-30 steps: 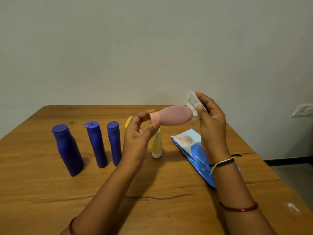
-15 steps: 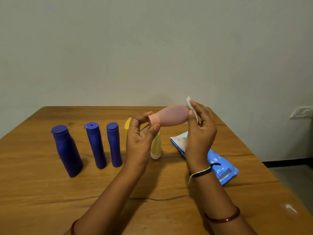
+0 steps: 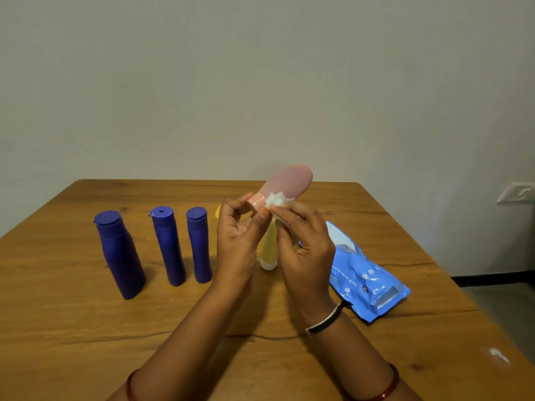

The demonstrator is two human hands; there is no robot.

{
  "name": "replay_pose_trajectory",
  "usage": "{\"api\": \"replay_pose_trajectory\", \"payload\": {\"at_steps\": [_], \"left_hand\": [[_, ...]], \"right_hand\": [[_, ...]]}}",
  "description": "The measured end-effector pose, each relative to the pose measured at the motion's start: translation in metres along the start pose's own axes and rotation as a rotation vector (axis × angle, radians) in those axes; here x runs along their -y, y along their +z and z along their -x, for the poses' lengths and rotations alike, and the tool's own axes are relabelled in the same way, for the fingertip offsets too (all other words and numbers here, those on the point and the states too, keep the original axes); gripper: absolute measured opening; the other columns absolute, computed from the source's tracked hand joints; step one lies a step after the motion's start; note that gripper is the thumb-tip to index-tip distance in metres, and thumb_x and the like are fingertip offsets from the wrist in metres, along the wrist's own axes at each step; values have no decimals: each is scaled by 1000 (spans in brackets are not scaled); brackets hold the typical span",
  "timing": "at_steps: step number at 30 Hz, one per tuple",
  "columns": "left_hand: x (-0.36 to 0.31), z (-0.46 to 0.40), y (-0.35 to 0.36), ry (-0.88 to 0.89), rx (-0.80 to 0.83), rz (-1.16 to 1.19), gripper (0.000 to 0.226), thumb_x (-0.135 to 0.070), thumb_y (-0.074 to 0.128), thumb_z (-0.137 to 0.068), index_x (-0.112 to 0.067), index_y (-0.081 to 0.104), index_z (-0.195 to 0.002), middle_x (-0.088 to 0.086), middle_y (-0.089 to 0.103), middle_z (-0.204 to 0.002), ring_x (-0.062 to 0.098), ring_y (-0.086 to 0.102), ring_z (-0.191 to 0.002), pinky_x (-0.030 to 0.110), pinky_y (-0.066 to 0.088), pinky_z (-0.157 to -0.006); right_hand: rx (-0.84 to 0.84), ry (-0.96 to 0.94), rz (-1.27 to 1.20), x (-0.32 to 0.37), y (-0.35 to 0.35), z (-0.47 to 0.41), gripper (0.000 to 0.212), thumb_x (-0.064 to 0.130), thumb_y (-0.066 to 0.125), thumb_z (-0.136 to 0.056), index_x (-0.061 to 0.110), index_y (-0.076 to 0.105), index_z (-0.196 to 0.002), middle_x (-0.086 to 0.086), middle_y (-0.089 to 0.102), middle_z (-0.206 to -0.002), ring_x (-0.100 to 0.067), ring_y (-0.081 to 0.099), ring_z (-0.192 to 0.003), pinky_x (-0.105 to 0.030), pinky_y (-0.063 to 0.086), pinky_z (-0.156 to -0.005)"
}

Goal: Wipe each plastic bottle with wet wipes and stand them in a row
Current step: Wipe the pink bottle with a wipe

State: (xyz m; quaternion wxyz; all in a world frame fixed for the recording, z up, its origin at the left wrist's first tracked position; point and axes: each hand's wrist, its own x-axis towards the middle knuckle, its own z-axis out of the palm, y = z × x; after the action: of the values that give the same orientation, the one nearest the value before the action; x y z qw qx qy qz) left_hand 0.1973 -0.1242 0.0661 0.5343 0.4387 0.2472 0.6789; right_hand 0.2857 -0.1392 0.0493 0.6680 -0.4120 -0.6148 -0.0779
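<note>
A pink bottle is held in the air above the table, tilted with its cap down-left and its base up-right. My left hand pinches the pink cap between thumb and fingers. My right hand presses a crumpled white wet wipe against the bottle's neck, right by the cap. Three dark blue bottles stand upright in a row on the left: a wide one, a slim one and another slim one. A yellow bottle stands behind my hands, mostly hidden.
A blue pack of wet wipes lies on the wooden table just right of my right hand. A wall socket is on the wall at far right. The table's right edge drops to the floor.
The wipe has slid from the pink bottle's base down to its neck by the cap. The bottle has tipped from nearly level to base-up. Both hands came closer together.
</note>
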Motion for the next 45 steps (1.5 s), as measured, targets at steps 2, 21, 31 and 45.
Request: {"api": "replay_pose_trajectory", "payload": {"at_steps": [2,21,31,45], "left_hand": [[1,0,1,-8,-6,2,31,-9,62,-78,-14,51,-107,-1,61,-102,5,68,-88,18,54,-72],[-1,2,1,71,15,-200,33,10,59,-83,-10,49,-107,-8,58,-110,-1,66,-94,18,54,-80],[4,-1,-2,-13,36,-34,35,-13,66,-72,-16,56,-106,-2,60,-103,16,63,-100,30,55,-85],[5,-2,3,-156,-4,201,23,-4,59,-80,-12,55,-101,6,60,-109,19,62,-104,21,57,-76]], "right_hand": [[9,-20,36,-4,-7,-2,29,-14,62,-78,3,71,-100,1,61,-102,-18,59,-94,-21,46,-84],[-50,39,243,-12,-20,-44,30,-5,60,-84,8,68,-110,-5,62,-103,-19,57,-95,-18,44,-85],[162,2,63,-5,-31,-15,25,0,57,-83,7,71,-102,-4,65,-101,-17,60,-97,-23,47,-83],[-128,68,169,-10,-41,-49,25,-3,55,-89,4,64,-111,-6,56,-106,-19,56,-100,-22,45,-86]]}}
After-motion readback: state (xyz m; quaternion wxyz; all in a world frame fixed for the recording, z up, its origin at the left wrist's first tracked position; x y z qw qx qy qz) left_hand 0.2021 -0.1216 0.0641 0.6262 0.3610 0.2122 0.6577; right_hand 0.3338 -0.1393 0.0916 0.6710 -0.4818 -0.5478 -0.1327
